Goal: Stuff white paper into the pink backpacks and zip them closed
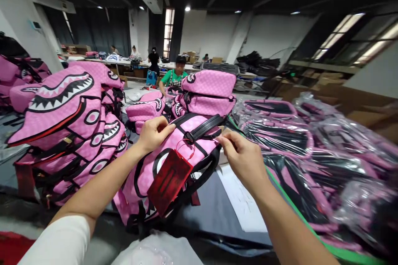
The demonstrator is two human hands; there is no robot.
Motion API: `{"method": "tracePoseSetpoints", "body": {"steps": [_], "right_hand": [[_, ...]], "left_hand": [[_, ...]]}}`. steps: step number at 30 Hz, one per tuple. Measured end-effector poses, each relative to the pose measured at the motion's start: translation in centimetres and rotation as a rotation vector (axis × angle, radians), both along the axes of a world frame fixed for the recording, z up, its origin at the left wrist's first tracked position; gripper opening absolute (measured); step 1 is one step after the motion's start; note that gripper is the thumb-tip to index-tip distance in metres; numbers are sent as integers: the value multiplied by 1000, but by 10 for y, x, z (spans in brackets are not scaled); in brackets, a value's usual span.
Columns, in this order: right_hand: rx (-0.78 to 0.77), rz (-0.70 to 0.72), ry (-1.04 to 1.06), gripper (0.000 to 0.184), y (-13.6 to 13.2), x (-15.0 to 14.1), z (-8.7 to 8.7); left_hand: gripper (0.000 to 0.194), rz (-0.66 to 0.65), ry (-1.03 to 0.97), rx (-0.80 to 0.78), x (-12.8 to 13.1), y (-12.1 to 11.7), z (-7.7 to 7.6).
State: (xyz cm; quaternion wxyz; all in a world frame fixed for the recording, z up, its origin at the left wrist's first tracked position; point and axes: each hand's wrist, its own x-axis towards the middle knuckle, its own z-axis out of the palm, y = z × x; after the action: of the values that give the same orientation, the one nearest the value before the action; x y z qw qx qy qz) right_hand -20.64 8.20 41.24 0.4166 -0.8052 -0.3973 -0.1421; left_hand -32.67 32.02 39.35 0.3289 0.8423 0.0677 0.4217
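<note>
A pink backpack [185, 126] with black trim lies on its side in front of me, its top turned to the right. My left hand [154, 133] pinches the far edge of the bag near the black carry handle [207, 127]. At the bag's right end, my right hand [241, 151] closes its thumb and fingers on the trim corner. A red hang tag [170, 181] dangles by a red cord from the handle. Below the bag's near side a black shoulder strap [199, 182] curves down.
Pink shark-mouth backpacks are piled on the left [68, 107] and more are stacked ahead [211, 87]. Plastic-wrapped bags [280, 136] cover the right side beyond a green edge. White paper [241, 198] lies on the grey table [211, 215]. A person in green [174, 76] works opposite.
</note>
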Motion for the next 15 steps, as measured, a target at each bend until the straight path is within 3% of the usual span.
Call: {"method": "tracePoseSetpoints", "body": {"steps": [3, 6, 11, 15], "right_hand": [[3, 117, 126, 32, -8, -13, 2], [-49, 144, 162, 29, -19, -21, 2], [-25, 257, 239, 17, -41, -9, -3], [-29, 262, 378, 15, -40, -12, 0]], "left_hand": [[31, -106, -45, -167, 13, -21, -9], [30, -185, -31, -242, 14, -37, -17], [29, -168, -71, -290, 9, -46, -19], [30, -148, -61, -305, 4, -59, -22]]}}
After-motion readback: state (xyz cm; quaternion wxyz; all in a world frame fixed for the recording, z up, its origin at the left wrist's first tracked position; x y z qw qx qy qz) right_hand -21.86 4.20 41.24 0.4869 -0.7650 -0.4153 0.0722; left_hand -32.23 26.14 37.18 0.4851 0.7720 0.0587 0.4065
